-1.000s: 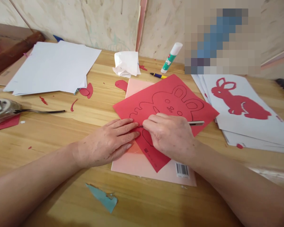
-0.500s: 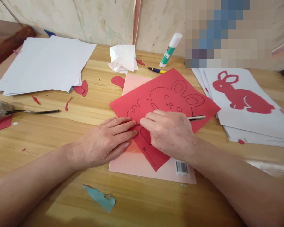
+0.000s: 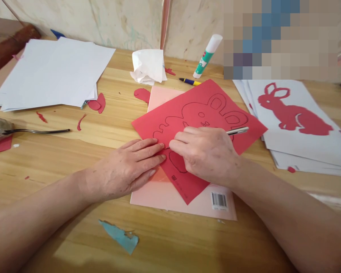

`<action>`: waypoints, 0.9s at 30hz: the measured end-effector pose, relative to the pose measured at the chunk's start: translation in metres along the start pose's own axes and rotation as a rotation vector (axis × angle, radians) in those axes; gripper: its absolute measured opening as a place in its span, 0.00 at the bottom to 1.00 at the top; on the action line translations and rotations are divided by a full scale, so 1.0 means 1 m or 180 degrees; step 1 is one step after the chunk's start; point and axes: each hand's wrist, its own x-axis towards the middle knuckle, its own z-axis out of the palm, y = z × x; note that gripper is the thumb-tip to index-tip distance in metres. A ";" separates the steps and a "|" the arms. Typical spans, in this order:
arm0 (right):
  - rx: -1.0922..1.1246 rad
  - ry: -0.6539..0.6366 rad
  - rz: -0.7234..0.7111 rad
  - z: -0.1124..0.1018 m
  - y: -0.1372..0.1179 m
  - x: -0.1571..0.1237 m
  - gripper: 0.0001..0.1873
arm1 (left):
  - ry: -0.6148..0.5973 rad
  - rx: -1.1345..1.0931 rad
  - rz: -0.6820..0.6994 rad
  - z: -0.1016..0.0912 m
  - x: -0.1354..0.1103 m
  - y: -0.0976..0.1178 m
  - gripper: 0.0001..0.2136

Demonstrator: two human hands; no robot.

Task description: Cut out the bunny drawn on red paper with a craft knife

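A red sheet of paper (image 3: 193, 110) with a rabbit outlined in dark line lies askew on a pale pink booklet (image 3: 182, 199). My left hand (image 3: 127, 165) rests flat with fingers stretched out, its fingertips pressing the sheet's left edge. In my right hand (image 3: 204, 153), closed in a pinch, is a slim craft knife (image 3: 238, 131); its silver rear end sticks out to the right. The knife's tip is close to my left fingertips, on the drawn line, and mostly hidden by my fingers. My right hand covers part of the rabbit's face and body.
White sheets (image 3: 53, 72) lie at back left, crumpled tissue (image 3: 148, 64) at the back. A glue stick (image 3: 207, 57) stands beside a pen (image 3: 189, 81). At right, a red rabbit cutout (image 3: 298, 113) lies on white paper. Red scraps and a teal scrap (image 3: 121, 235) are scattered about.
My right hand and the knife have shifted slightly, now covering more of the rabbit's face. My left hand stays in place on the sheet. The camera view has moved a little.
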 end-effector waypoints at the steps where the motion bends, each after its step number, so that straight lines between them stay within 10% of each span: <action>1: -0.0015 -0.0014 -0.0031 0.000 0.001 0.000 0.12 | 0.0006 0.0002 0.0018 0.000 0.000 0.000 0.15; 27: 0.0274 -0.0236 -0.0080 0.005 0.016 0.007 0.15 | -0.0139 0.0116 -0.0123 0.001 0.001 0.001 0.18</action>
